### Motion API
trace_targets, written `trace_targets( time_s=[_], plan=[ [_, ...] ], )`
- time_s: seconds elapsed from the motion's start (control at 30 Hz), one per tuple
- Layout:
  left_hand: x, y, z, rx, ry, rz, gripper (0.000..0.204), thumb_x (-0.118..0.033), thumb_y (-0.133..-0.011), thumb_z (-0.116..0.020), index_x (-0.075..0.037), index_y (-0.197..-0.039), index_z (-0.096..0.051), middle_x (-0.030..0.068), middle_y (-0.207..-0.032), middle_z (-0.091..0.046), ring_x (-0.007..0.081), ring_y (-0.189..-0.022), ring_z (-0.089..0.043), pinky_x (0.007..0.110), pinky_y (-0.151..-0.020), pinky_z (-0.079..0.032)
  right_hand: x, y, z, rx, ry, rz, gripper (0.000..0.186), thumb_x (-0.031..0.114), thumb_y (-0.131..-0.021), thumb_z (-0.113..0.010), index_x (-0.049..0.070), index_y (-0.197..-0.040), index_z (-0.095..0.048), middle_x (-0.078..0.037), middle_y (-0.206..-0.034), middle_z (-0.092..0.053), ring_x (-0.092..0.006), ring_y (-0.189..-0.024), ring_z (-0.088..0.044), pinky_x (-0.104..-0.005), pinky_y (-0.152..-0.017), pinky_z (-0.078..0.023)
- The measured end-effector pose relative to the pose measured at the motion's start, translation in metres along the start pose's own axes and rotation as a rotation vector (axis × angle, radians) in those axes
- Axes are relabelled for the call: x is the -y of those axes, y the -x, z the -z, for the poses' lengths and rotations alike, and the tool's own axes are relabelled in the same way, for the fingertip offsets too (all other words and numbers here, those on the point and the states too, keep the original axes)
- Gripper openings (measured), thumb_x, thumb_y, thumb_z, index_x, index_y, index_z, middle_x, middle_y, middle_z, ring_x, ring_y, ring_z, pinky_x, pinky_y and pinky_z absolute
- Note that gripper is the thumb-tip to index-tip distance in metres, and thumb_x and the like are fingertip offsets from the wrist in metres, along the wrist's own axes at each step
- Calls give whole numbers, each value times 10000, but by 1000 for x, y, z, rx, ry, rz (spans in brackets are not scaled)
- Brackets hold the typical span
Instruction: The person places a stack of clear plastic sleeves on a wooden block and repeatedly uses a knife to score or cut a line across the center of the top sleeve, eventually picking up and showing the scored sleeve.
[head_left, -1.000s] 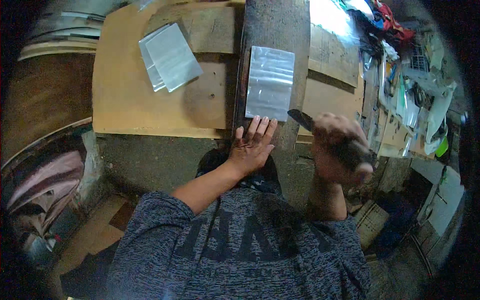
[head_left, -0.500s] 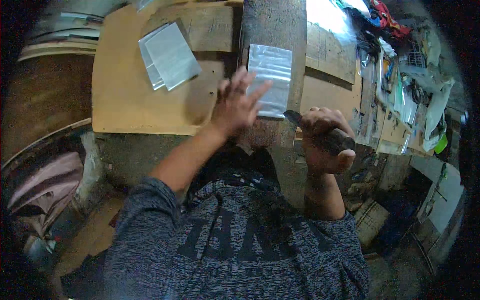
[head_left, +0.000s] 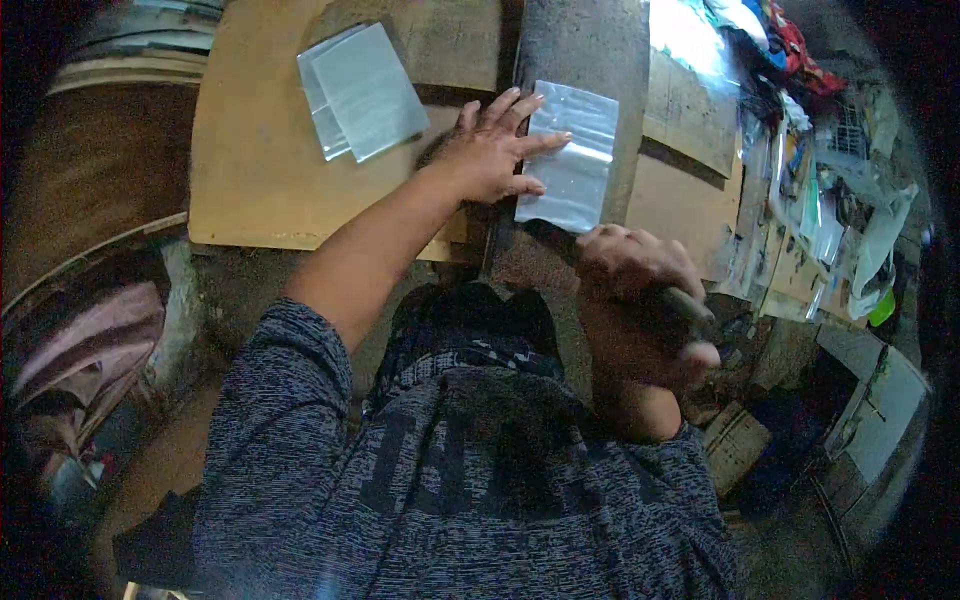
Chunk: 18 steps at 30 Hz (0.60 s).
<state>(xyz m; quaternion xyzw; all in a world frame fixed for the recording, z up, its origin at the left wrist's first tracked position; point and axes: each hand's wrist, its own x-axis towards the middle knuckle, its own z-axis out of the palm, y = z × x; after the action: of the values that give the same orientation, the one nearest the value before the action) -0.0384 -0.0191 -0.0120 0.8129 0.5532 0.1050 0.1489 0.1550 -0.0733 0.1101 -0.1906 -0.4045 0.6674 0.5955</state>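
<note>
A stack of clear plastic sheets or bags (head_left: 585,185) lies flat on a dark wooden plank (head_left: 585,40). My left hand (head_left: 488,160) is spread, its fingertips resting on the left part of the stack. My right hand (head_left: 635,265), blurred by motion, is wrapped round the dark handle of a knife (head_left: 690,310). The dark blade reaches left from the fist to the near edge of the stack; whether it touches the plastic I cannot tell. Left of the plank, two overlapping stacks of similar clear plastic (head_left: 368,95) sit on the tan board.
The tan board (head_left: 250,170) spreads left of the plank. On the right lie another wooden board (head_left: 690,110), loose plastic scraps (head_left: 825,225) and a pile of coloured cloth or bags (head_left: 790,50). A pink cloth (head_left: 95,350) is at the far left.
My left hand has come down on the plastic stack and spread its fingers. My right hand has brought the knife blade to the stack's near edge. The view has shifted slightly.
</note>
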Motion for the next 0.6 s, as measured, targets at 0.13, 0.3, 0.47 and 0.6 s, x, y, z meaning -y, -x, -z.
trace_targets(
  time_s=[0.13,0.3,0.47,0.6],
  plan=[
    [-2,-2,1,-3,12,3,731,-524,-684,-696,-472,-1345,-386,57,-1496,-215,288,-1383,-159,567,-1043,-168,-10,-4,10,104,10,-32,856,788,-653,-562,-21,-932,-555,-156,-874,-566,-292,-825,-534,-420,-781,-427],
    [0,-1,-1,13,5,40,746,-509,-680,-709,-474,-1348,-377,41,-1504,-185,293,-1381,-158,582,-1035,-184,-12,-10,8,65,19,-105,846,756,-653,-607,-42,-927,-553,-146,-871,-548,-298,-831,-540,-423,-778,-439],
    [-1,-2,0,29,-1,32,740,-534,-690,-691,-479,-1352,-365,38,-1508,-168,293,-1386,-143,597,-1033,-187,4,6,7,-175,114,-105,927,789,-651,-568,-99,-918,-574,-169,-907,-569,-293,-830,-567,-407,-807,-465],
    [0,-2,1,60,-43,46,728,-564,-695,-669,-485,-1351,-363,45,-1511,-164,302,-1387,-136,593,-1030,-190,-2,-7,24,85,49,-71,961,817,-615,-568,-94,-921,-583,-176,-909,-592,-305,-877,-579,-429,-860,-459]
  ],
)
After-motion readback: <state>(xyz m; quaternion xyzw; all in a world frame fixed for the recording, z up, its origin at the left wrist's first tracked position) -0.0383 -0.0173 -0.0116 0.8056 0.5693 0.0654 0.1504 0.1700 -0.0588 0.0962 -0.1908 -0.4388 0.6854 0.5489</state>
